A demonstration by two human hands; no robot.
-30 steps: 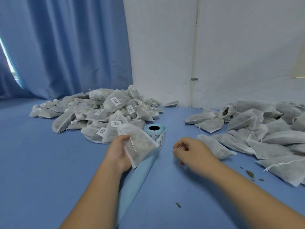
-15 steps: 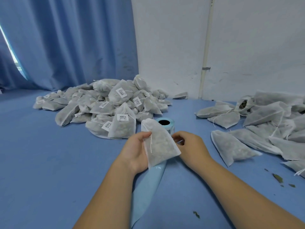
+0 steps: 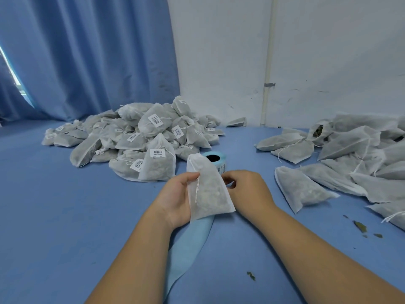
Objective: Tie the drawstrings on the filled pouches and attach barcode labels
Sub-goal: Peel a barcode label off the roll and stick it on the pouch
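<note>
**Right hand now at the pouch**

The right hand (image 3: 247,189) has moved in from the open table to just beside the pouch (image 3: 208,189). Its fingers curl at the pouch's right edge; whether they pinch anything cannot be told. The left hand (image 3: 177,194) grips the pouch, thumb on its front. Pouch: white translucent mesh, filled, drawstring (image 3: 197,189) hanging loose. Label roll (image 3: 213,157) just behind. Labelled pile (image 3: 142,137) left and unlabelled pile (image 3: 361,154) right stand well apart; blue table (image 3: 54,216) shows near left.
</note>
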